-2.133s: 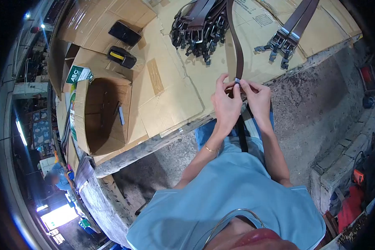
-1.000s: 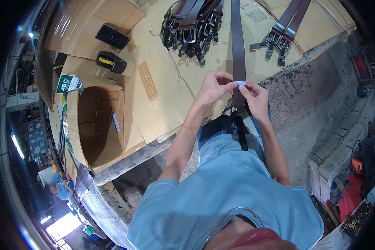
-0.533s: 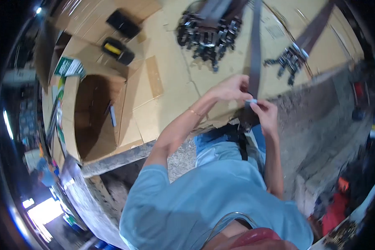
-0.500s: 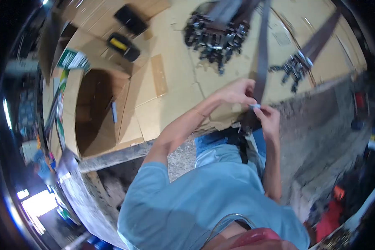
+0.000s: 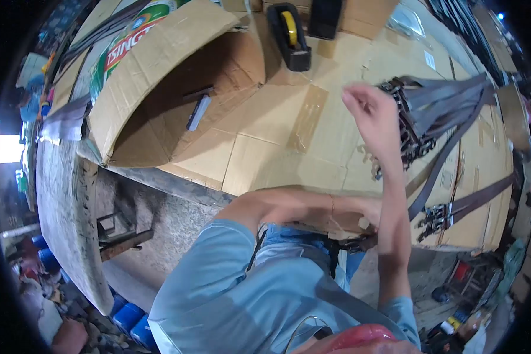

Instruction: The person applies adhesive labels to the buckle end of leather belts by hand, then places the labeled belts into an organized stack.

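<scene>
My left hand [image 5: 367, 209] is low at the cardboard's front edge, partly covered by my right forearm. Its visible fingers are closed around a dark grey webbing strap [image 5: 418, 205], beside a small pale piece [image 5: 364, 223]. Dark metal hardware [image 5: 355, 244] sits just below that hand, against my waist. Raised above the cardboard, my right hand [image 5: 371, 112] has its fingers curled; anything within them is too small to make out. Beside it lies a bundle of straps [image 5: 448, 103] with dark metal buckles [image 5: 416, 144], partly behind my hand. Another buckled strap [image 5: 436, 221] lies at the right.
Flattened cardboard [image 5: 259, 159] covers the work surface. An open cardboard box [image 5: 177, 76] at the left holds a light-handled cutter [image 5: 199, 112]. A black tape dispenser [image 5: 289, 38] with a yellow roll and a black block [image 5: 324, 17] stand at the back.
My right hand has lifted away from the left, up over the cardboard. The left stays low near the strap. The view has swung left, shifting the box and buckles rightward.
</scene>
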